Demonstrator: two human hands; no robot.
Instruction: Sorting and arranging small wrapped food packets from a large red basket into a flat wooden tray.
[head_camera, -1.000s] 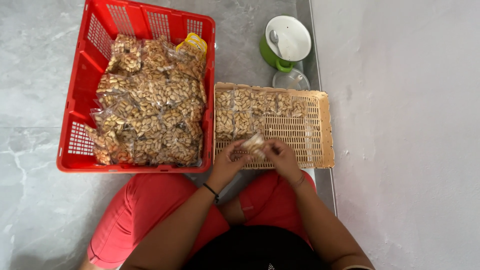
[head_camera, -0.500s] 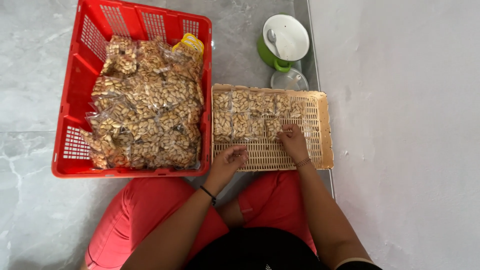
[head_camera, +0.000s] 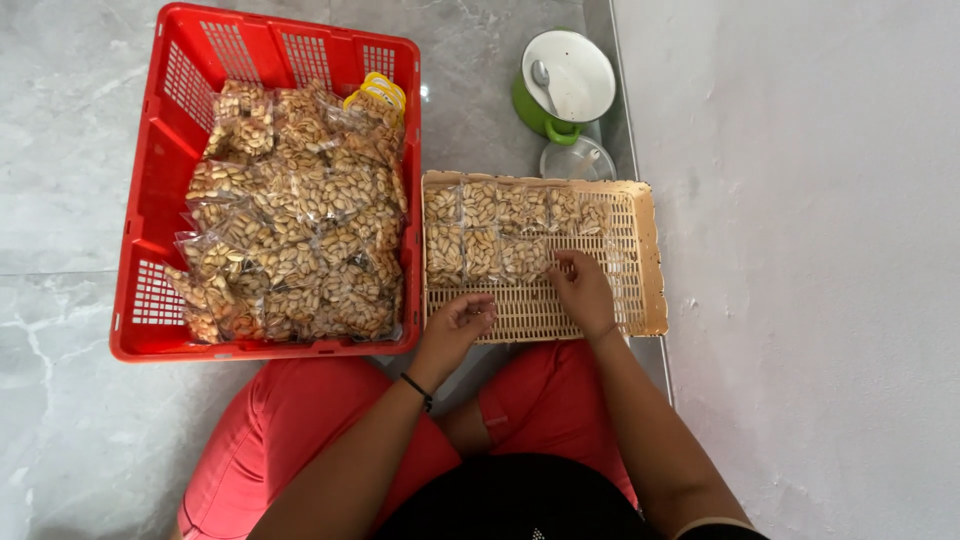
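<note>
1. While the person is sitting on the grey floor (head_camera: 60, 200) in red trousers, both hands are working over a tan slatted tray (head_camera: 650, 260) lying just in front of the knees.
2. Small clear packets of peanuts (head_camera: 480, 240) are filling the far left part of the tray in two rows; the back row is reaching almost across, and the front row is covering about half the width.
3. The right hand (head_camera: 583, 290) is resting on the tray with its fingers at the end of the front row, touching the last packet (head_camera: 545, 258) there; the fingers are lying loosely curled on it, not closed round it.
4. The left hand (head_camera: 455, 328) is hovering at the near edge of the tray, fingers curled inward; whether it is pinching anything is too small to tell.
5. The near strip and the right end of the tray are showing bare slats, so by the look of it the laying-out is roughly half done.
6. A red crate (head_camera: 150, 250), touching the tray on the left, is holding a deep heap of bagged peanuts (head_camera: 300, 230), so a large stock seems to be waiting.
7. A green pot with a white lid (head_camera: 565, 80) and a small glass lid (head_camera: 577, 160) are standing beyond the tray, beside the grey wall (head_camera: 800, 250).
</note>
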